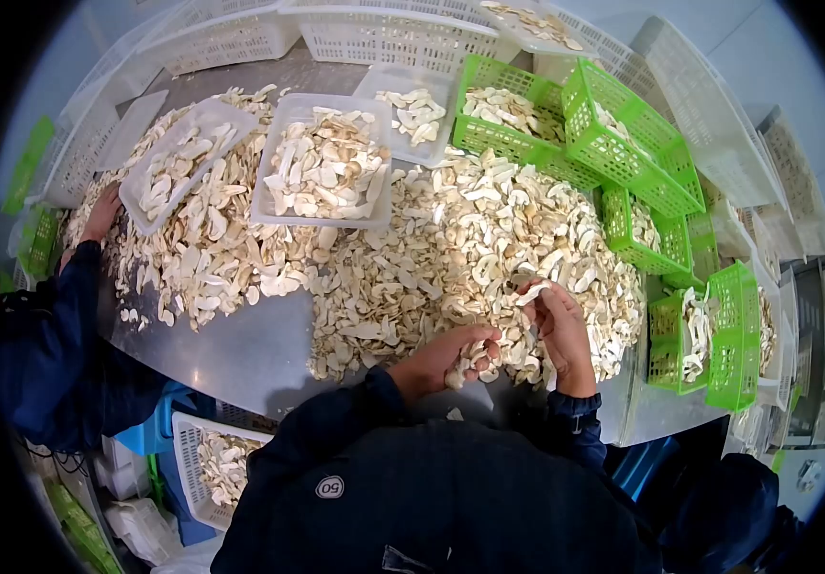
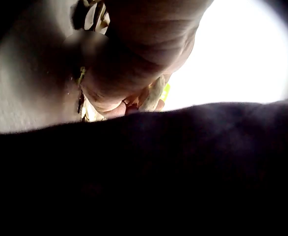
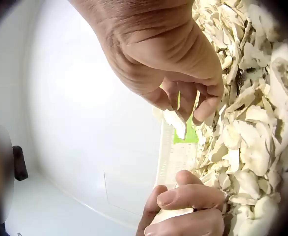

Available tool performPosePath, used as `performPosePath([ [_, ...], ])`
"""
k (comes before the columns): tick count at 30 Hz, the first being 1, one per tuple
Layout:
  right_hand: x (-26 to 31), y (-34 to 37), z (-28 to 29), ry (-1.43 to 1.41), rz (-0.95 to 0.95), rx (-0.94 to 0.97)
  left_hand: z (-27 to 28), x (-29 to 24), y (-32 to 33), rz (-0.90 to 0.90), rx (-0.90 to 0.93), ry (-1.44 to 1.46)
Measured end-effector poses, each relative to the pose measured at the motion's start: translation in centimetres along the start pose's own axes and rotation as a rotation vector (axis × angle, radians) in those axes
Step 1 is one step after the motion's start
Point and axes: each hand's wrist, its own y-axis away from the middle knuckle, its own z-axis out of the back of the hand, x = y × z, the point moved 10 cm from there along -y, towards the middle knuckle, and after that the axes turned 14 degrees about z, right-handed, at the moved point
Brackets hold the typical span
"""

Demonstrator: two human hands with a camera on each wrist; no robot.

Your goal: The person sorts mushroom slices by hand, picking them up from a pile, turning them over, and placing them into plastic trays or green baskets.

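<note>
My left hand [image 1: 441, 362] is low over the near edge of a wide heap of dried mushroom slices [image 1: 527, 230], its fingers curled round a few slices [image 1: 475, 361]. In the left wrist view a pale slice [image 2: 152, 93] shows at the fingers, while the dark sleeve covers the lower half. To the right, my right hand [image 1: 564, 330] pinches a mushroom slice [image 1: 530, 296] between thumb and fingertips. The right wrist view has this white slice [image 3: 176, 124] hanging under the fingertips, above the left hand [image 3: 190, 206].
Green baskets [image 1: 628, 143] holding slices line the right side. Translucent trays [image 1: 261, 206] of slices stand on the heap at the back and left. Another person's hand [image 1: 101, 212] reaches into the left heap. A white basket [image 1: 188, 469] sits below the steel table [image 1: 221, 349].
</note>
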Motion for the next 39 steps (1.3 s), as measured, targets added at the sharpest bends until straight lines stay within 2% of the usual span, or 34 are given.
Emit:
performPosePath([
  [1,0.0,0.0,0.4,0.024,0.009,-0.037,-0.1,0.0,0.0,-0.001,0.01,0.003],
  [4,0.1,-0.1,0.7,0.142,0.029,0.032,-0.3,-0.2,0.3,0.004,-0.013,-0.004],
  [7,0.2,0.8,-0.1,0.137,-0.034,0.154,-0.1,-0.1,0.2,-0.001,-0.017,-0.013],
  [9,1.9,1.4,1.0,0.202,-0.039,0.097,0.1,-0.1,0.0,-0.008,-0.011,-0.027],
  [10,3.6,1.5,2.3,0.269,-0.042,0.002,0.1,-0.1,0.0,-0.011,-0.007,-0.034],
  [11,4.4,0.6,5.1,0.312,0.049,0.023,0.1,-0.1,-0.1,-0.006,-0.007,-0.033],
  [12,6.7,0.4,7.9,0.353,0.153,-0.061,0.2,0.1,-0.1,-0.001,-0.007,-0.031],
  [13,11.1,0.5,9.6,0.544,0.248,-0.144,0.2,0.2,-0.1,0.006,-0.006,-0.029],
  [14,14.4,0.3,13.1,0.447,0.445,-0.234,0.1,0.2,-0.1,0.006,-0.013,-0.041],
  [15,15.6,0.1,20.0,0.147,0.561,-0.442,0.0,0.2,0.0,0.007,-0.019,-0.053],
  [16,19.5,1.2,19.9,-0.045,0.699,-0.502,-0.1,0.2,0.2,0.01,-0.024,-0.065],
  [17,21.5,2.3,19.6,-0.15,0.745,-0.65,-0.3,0.2,0.4,0.017,-0.032,-0.065],
  [19,22.8,3.0,18.8,-0.168,0.833,-0.739,-0.5,-0.1,0.7,0.025,-0.049,-0.068],
  [21,19.7,1.2,18.9,0.173,0.674,-0.563,-0.2,-0.1,0.2,0.013,-0.034,-0.078],
  [22,16.6,-0.7,18.3,0.285,0.558,-0.377,-0.2,0.0,0.2,0.012,-0.016,-0.07],
  [23,16.2,0.2,11.2,0.698,0.461,-0.358,-0.2,0.1,0.1,0.013,0.001,-0.064],
  [24,13.0,-1.0,7.6,0.7,0.379,-0.077,-0.1,0.2,0.1,0.013,-0.001,-0.066],
  [25,8.1,-2.5,7.9,0.696,0.392,0.066,-0.1,0.2,0.0,0.011,-0.002,-0.071],
  [27,7.3,-1.6,0.8,1.045,0.386,0.2,0.0,0.1,0.0,0.006,-0.01,-0.071],
  [29,4.8,-2.1,-1.1,1.092,0.356,0.231,0.2,-0.1,0.0,-0.004,-0.022,-0.054],
  [30,4.9,-2.1,-1.9,1.138,0.451,0.248,0.1,-0.2,0.1,-0.005,-0.025,-0.055],
  [33,5.0,-2.3,-0.5,1.095,0.352,0.235,-0.4,-0.6,0.6,-0.01,-0.034,-0.055],
  [34,4.8,-2.3,0.5,0.96,0.245,0.223,-0.6,-0.6,0.8,-0.012,-0.035,-0.061],
  [37,4.8,-1.6,3.0,0.692,0.115,0.225,-0.4,-0.1,0.4,0.006,-0.017,-0.047],
  [39,4.7,-1.0,4.3,0.624,0.073,0.174,-0.7,-0.1,0.4,0.004,-0.017,-0.044],
])
